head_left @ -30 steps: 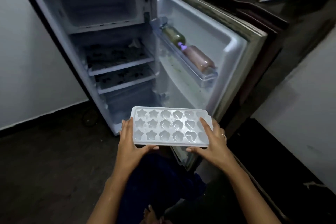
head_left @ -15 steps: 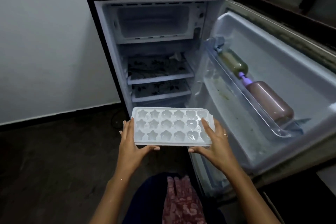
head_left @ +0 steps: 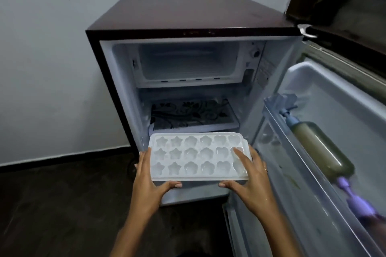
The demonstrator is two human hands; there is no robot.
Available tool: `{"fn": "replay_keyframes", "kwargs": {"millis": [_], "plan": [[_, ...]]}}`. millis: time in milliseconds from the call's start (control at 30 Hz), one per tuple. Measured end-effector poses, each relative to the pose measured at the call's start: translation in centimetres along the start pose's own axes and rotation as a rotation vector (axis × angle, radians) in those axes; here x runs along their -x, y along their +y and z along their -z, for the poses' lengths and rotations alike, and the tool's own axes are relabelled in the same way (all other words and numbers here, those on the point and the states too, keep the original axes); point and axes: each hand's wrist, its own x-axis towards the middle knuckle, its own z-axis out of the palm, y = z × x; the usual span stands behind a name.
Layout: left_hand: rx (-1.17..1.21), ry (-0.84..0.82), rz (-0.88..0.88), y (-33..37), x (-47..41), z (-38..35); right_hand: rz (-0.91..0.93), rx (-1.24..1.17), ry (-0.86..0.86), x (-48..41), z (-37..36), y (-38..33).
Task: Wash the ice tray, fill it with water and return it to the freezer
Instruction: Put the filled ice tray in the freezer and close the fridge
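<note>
I hold a white ice tray (head_left: pixel 196 157) with star, flower and heart moulds level in front of the open fridge. My left hand (head_left: pixel 149 181) grips its left end, thumb under the near rim. My right hand (head_left: pixel 251 179) grips the right end, with the forefinger lying over the right-hand moulds and the thumb at the near rim. The freezer compartment (head_left: pixel 188 62) stands open and bare at the top of the small dark-brown fridge (head_left: pixel 188 14), above and beyond the tray.
The fridge door (head_left: pixel 334 110) is swung open to the right, its shelf holding a greenish bottle (head_left: pixel 319 148) and a purple-capped one (head_left: pixel 355 200). A patterned shelf (head_left: pixel 192 115) sits below the freezer. A white wall is on the left, dark floor below.
The view has drawn closer to the fridge and higher, so its top shows and the freezer is nearer. Both hands keep the same hold on the tray, which stays level.
</note>
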Motion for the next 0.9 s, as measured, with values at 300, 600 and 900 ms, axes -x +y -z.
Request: {"fn": "replay_keyframes", "kwargs": {"millis": [300, 600, 900], "plan": [[0.008, -0.020, -0.039, 0.0, -8.7, -1.7, 0.056, -0.050, 0.066, -8.5, -1.3, 0.8], [0.045, -0.014, -0.129, 1.2, -15.7, -2.6, 0.132, -0.151, 0.071, -15.6, -2.0, 0.7], [-0.036, 0.061, -0.235, 2.5, -22.0, -3.2, 0.184, -0.102, 0.065, -23.2, -0.7, -0.6]]}}
